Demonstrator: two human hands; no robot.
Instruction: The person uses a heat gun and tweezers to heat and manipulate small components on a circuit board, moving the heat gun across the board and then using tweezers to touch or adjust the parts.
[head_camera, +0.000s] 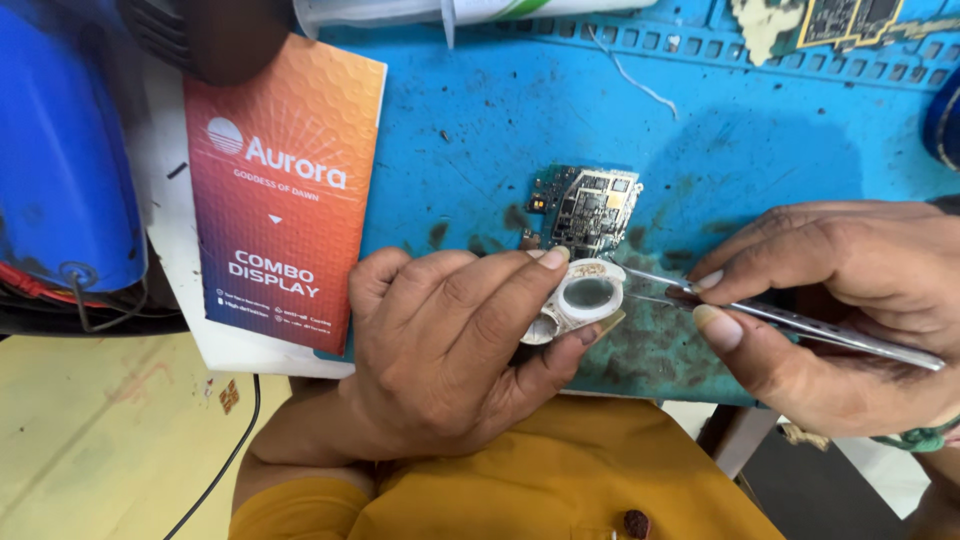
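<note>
My left hand (450, 340) pinches a small white round-framed part (583, 300) with a clear centre between thumb and forefinger, just above the near edge of the blue work mat (740, 130). My right hand (850, 300) grips metal tweezers (800, 325) whose tips reach left to the top rim of that white part. A small green circuit board (585, 208) lies on the mat right behind the white part, untouched by either hand.
An orange-red printed box (283, 190) lies at the mat's left edge. A blue object with a dark handle (60, 150) fills the far left. Another circuit board (850, 20) rests at the top right. A black cable (225, 460) runs over the yellow floor.
</note>
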